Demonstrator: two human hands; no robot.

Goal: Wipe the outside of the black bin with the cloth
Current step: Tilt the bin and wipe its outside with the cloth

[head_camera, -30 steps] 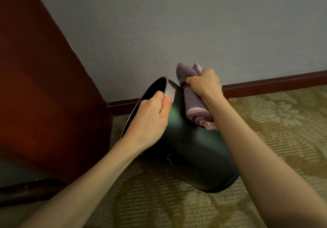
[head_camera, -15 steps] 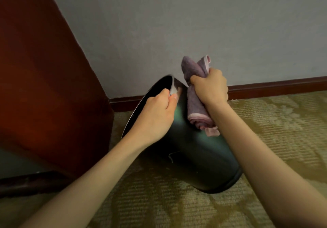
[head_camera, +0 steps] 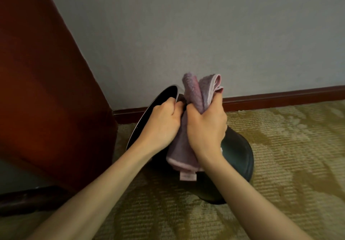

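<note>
Carpet (head_camera: 280,146) holds one bin (head_camera: 237,157), one cloth (head_camera: 194,94), two hands.

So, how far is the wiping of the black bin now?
It is in progress. Done: the black bin is tilted on the carpet, the left hand gripping its rim. In hand: the right hand presses the purple cloth against the upper outside wall. Left: the lower side toward the base is not under the cloth; which parts are already clean cannot be told.

Both bare forearms reach forward; left hand (head_camera: 162,124) and right hand (head_camera: 206,126) clenched.
</note>
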